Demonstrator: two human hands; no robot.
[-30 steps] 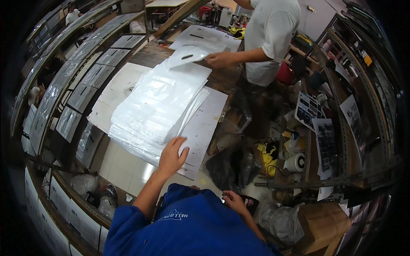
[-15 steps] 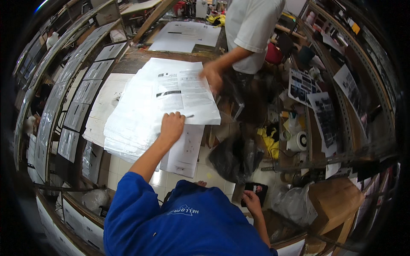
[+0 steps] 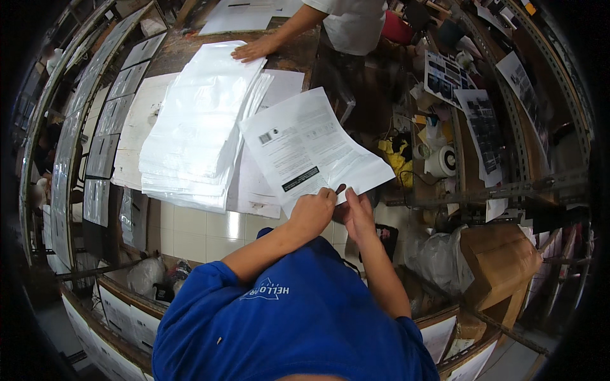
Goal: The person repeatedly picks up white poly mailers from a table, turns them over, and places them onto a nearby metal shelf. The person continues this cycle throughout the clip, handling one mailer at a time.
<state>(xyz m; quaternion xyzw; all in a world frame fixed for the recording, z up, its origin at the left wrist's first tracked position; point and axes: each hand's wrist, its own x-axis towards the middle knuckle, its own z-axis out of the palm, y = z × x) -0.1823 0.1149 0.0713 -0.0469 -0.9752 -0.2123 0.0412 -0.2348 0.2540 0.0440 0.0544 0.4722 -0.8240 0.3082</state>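
Observation:
A printed white sheet with a black band of text is lifted off the table's near right side, its right part bent. My left hand is closed on its near edge. A small dark piece pokes out by those fingers; I cannot make out its kind. Thumb and fingers of my right hand pinch the same edge, close beside the left. Left of the sheet lies a thick stack of glossy white sheets, fanned at its right side. Another person's hand lies flat on the far end of the stack.
The wooden table holds more printed sheets at its far end. Racks with printed panels stand on the left. At the right are shelving, a white round container and a cardboard box.
The printed sheet has come off the stack toward me and turned. My right hand has risen from my side to its edge. The other person's hand has moved onto the stack's far end.

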